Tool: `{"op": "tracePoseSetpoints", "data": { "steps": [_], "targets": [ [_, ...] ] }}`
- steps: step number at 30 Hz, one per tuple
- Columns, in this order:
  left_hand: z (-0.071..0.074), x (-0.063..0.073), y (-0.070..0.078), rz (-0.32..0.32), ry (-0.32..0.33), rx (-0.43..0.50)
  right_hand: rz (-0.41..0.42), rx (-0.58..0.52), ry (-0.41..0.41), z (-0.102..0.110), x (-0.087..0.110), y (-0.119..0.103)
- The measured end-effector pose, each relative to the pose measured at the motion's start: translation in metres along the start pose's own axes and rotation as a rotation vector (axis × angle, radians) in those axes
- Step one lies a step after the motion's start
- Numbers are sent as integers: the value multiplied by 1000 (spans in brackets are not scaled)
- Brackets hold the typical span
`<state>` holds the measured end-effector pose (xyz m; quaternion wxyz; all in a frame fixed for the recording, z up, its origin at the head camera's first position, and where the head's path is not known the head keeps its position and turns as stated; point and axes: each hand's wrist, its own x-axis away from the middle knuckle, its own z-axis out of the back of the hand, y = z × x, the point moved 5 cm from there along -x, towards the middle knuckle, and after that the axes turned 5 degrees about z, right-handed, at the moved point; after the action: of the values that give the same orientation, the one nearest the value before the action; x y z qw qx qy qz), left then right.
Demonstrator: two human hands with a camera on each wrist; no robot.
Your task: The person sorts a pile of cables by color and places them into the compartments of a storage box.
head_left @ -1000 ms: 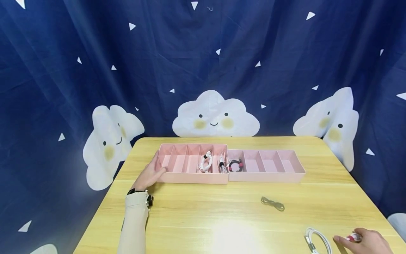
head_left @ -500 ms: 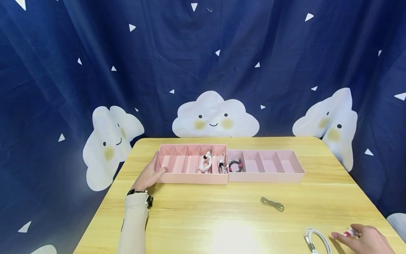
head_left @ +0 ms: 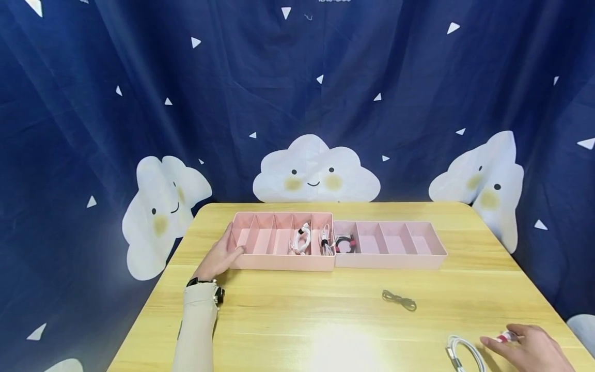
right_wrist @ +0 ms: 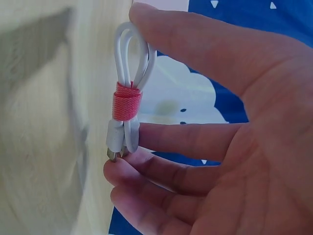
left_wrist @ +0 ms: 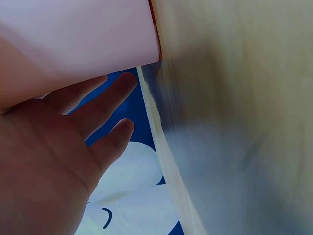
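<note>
My left hand point(head_left: 218, 258) rests at the left end of a pink divided storage box point(head_left: 282, 262), thumb at its front rim and index finger along its side. In the left wrist view, the other fingers point(left_wrist: 105, 105) extend loosely beside the box wall. At the lower right, my right hand point(head_left: 532, 349) holds a small coiled white charging cable point(right_wrist: 126, 58) bound with a red strap point(right_wrist: 126, 103). The thumb is at the cable's loop, the fingers at its metal plug end. Left of that hand lies a coiled white cable point(head_left: 466, 345).
A paler pink divided box point(head_left: 390, 261) adjoins the first on the right, with a black cable point(head_left: 353, 244) with red ties in its left compartment. White cables point(head_left: 304, 239) sit in two compartments of the left box. A dark cable point(head_left: 398, 299) lies on the wooden table point(head_left: 288, 310).
My right hand has shifted slightly left and away from me with the white charging cable held in it. The left hand stays on the box.
</note>
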<state>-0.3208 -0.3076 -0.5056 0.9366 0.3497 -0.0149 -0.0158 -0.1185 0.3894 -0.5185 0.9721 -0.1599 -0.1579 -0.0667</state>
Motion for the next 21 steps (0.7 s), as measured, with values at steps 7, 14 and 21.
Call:
{"op": "tracePoseSetpoints", "data": {
  "steps": [7,14,21],
  "targets": [
    [-3,0,-3,-5,6,2,-11,-52,-22,7,1,-14],
    [-3,-2,-4,-3,2,-7,44,-65,21,16,0,-30],
    [-2,-2,-2,-8,-2,-21,156,-67,142,25,-5,-46]
  ]
}}
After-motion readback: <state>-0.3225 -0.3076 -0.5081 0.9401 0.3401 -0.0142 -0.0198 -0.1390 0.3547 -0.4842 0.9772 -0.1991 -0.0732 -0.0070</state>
